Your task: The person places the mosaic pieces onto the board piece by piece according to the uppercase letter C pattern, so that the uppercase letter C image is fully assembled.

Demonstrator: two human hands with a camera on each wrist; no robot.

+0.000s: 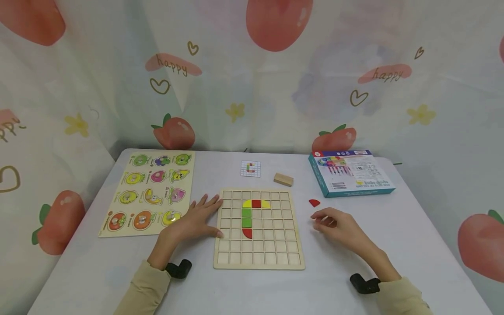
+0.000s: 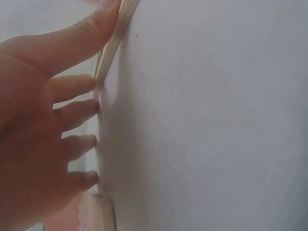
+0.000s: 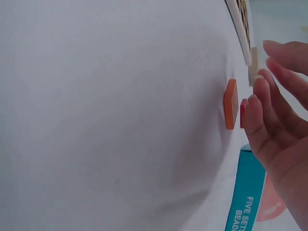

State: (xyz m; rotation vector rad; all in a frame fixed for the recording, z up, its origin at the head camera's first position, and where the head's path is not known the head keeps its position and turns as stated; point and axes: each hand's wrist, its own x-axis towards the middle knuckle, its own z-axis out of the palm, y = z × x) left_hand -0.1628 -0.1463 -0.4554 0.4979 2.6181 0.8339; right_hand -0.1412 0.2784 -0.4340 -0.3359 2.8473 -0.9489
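My left hand [image 1: 197, 218] lies with fingers spread at the left edge of a wooden grid board [image 1: 271, 264], its thumb on the rim. Several pieces sit in the grid: a red square [image 1: 256, 204] between two yellow quarter-circles, two green squares [image 1: 246, 217] below left, and a red quarter-circle [image 1: 247, 233] under them. Right of the board, my right hand [image 1: 340, 227] hovers with loosely bent fingers and nothing between them. An orange piece [image 3: 231, 104] lies on the table close to its fingertips in the right wrist view. Just beyond is a loose red quarter-circle [image 1: 314, 203].
Behind the board are a small pattern card [image 1: 250, 169] and a wooden block [image 1: 283, 179]. A teal-edged box [image 1: 352, 175] lies at the back right. On the left rests a fruit puzzle board [image 1: 134, 210]. A printed curtain [image 1: 260, 109] hangs behind the white table [image 1: 244, 293].
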